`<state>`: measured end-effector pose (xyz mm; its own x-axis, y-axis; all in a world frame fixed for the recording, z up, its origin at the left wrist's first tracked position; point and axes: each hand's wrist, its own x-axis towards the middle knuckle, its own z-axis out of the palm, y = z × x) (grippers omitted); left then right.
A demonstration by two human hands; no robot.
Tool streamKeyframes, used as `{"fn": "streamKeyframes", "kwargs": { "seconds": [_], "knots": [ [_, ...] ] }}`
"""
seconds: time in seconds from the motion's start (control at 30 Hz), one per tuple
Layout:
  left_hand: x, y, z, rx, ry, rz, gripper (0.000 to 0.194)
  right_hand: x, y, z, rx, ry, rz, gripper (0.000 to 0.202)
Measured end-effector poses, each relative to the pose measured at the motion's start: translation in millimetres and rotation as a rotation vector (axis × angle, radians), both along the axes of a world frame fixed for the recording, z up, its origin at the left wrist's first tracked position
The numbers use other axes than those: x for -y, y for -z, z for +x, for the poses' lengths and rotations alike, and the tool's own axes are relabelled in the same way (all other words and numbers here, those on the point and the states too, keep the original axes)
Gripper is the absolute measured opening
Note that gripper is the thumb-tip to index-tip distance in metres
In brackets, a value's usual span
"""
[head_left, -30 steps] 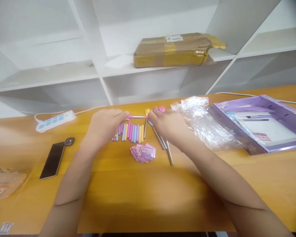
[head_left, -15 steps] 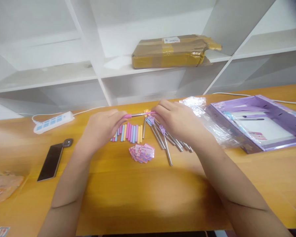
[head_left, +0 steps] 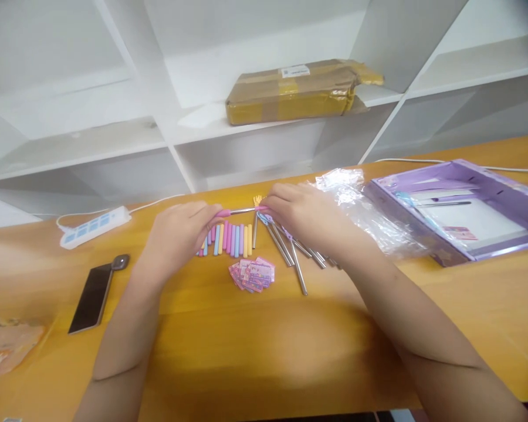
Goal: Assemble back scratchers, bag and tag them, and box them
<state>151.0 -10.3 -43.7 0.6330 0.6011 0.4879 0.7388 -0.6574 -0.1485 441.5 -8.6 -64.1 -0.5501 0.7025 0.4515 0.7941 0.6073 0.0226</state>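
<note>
Held level between my hands is a small back scratcher [head_left: 242, 211] with a pink handle, a metal rod and a pink far end. My left hand [head_left: 178, 234] is closed around the handle, thumb along it. The closed fingers of my right hand [head_left: 297, 214] pinch the pink end and hide most of it. Beneath and beside the right hand lie several metal rods [head_left: 298, 266] with hand-shaped heads in blue, purple and yellow, partly covered. A row of coloured handle tubes [head_left: 233, 240] lies by my left hand. Nearer to me is a pile of pink printed cards [head_left: 253, 275].
To the right stand a purple open box [head_left: 457, 258] and crumpled clear plastic bags [head_left: 356, 205]. At left are a white power strip [head_left: 97, 227], a dark phone [head_left: 91, 298] and an orange bag [head_left: 9, 349]. A taped carton [head_left: 290, 99] rests on the shelf behind.
The view has shifted slightly. My right hand has moved a little left along the back scratcher, covering more of its pink end and the loose heads below. Both hands keep their hold.
</note>
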Motion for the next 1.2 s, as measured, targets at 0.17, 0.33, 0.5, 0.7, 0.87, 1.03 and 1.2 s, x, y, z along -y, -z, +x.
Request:
{"fn": "streamKeyframes", "kwargs": {
  "seconds": [0.17, 0.33, 0.5, 0.7, 0.87, 1.03, 1.2],
  "knots": [
    [2, -3.0, -3, 0.012, 0.017, -0.019, 0.033, -1, 0.7, 11, -0.051, -0.008, -0.048, 0.034],
    [3, -6.1, -10, 0.025, 0.013, 0.021, 0.026, 3, -8.4, 25, -0.098, 0.05, -0.062, 0.036],
    [-21, -10.8, -46, 0.075, -0.037, 0.096, 0.028, -10, -17.1, 64, -0.114, 0.17, 0.08, 0.043],
    [-62, -9.4, -137, 0.342, -0.113, 0.127, 0.018, -45, -5.2, 156, -0.198, 0.491, 0.301, 0.042],
    [-60, -14.9, -174, 0.493, -0.15, 0.165, 0.016, -60, 6.0, 225, -0.336, 0.963, 0.347, 0.03],
    [-49, -22.1, -147, 0.41, -0.202, 0.177, 0.029, -56, 4.3, 238, -0.523, 0.941, 0.22, 0.052],
    [-47, -22.7, -132, 0.337, -0.216, 0.174, 0.03, -50, -5.8, 225, -0.54, 0.928, 0.161, 0.059]
  ]
}}
